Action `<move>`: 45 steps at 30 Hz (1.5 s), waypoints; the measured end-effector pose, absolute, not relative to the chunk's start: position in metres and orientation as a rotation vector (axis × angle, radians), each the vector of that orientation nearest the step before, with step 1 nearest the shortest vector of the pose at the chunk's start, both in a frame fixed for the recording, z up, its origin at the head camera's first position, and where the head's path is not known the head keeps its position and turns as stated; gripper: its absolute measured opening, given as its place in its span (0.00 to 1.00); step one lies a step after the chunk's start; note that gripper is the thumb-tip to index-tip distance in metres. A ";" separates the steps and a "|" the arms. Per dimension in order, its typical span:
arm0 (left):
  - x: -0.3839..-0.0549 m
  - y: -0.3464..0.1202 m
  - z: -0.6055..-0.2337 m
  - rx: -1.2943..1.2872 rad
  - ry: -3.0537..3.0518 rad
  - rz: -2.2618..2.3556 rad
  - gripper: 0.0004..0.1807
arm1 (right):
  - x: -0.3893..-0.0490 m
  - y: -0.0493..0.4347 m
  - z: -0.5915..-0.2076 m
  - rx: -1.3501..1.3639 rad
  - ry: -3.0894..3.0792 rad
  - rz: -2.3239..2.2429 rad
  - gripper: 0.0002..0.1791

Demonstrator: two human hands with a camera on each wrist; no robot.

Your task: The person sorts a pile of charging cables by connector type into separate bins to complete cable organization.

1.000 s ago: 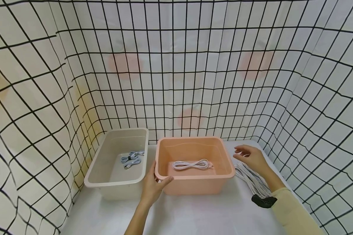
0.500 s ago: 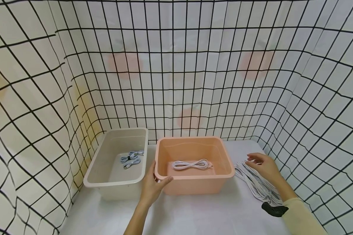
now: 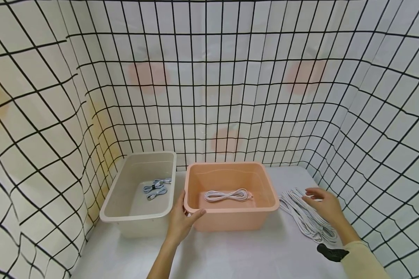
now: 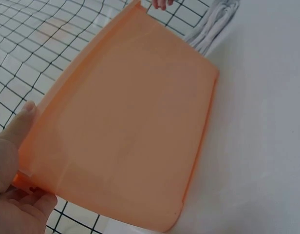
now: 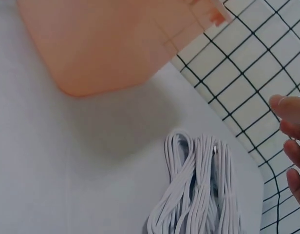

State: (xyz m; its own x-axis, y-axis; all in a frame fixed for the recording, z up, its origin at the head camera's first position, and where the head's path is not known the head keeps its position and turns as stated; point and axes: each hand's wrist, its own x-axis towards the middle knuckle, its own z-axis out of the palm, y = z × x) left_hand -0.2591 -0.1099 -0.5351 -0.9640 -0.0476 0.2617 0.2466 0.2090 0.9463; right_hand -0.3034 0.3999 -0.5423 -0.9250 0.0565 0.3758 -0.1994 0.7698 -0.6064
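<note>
With thumb on the front and fingers on the side, my left hand [image 3: 180, 224] grips the front left corner of a peach plastic bin [image 3: 230, 221]. A coiled white cable [image 3: 227, 195] lies inside it. The left wrist view shows the thumb over the bin's rim and the fingers curled below. My right hand [image 3: 325, 204] hovers above the right side of a pile of bundled white cables [image 3: 305, 219], fingers loosely bent and holding nothing. In the right wrist view that hand [image 5: 296, 152] is apart from the cables [image 5: 201, 190].
A beige bin [image 3: 143, 228] stands left of the peach one, with light blue coiled cables [image 3: 156, 190] in it. Black wire grid [image 3: 227, 93] rises at the back and both sides of the white table [image 3: 230, 255].
My right hand has moved right and toward me, from beside the peach bin to over the right of the cable pile, uncovering more of it. The left hand stays on the bin.
</note>
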 end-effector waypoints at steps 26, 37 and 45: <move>-0.260 -0.109 -0.538 -0.214 -2.221 -1.845 0.60 | -0.293 0.454 -0.638 -0.179 -2.868 0.731 0.31; -0.260 -0.109 -0.538 -0.215 -2.242 -1.826 0.60 | -0.291 0.447 -0.622 -0.424 -2.846 0.903 0.30; -0.260 -0.109 -0.538 -0.221 -2.229 -1.822 0.59 | -0.290 0.445 -0.613 -0.384 -2.750 0.942 0.26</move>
State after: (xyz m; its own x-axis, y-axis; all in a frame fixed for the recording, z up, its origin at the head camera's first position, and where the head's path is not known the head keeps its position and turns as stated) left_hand -0.2600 -0.1089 -0.5378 -0.9562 -0.0424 0.2895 0.2753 0.2049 0.9393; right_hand -0.2905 0.4445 -0.6128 -0.9442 0.3097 0.1123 0.1758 0.7621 -0.6232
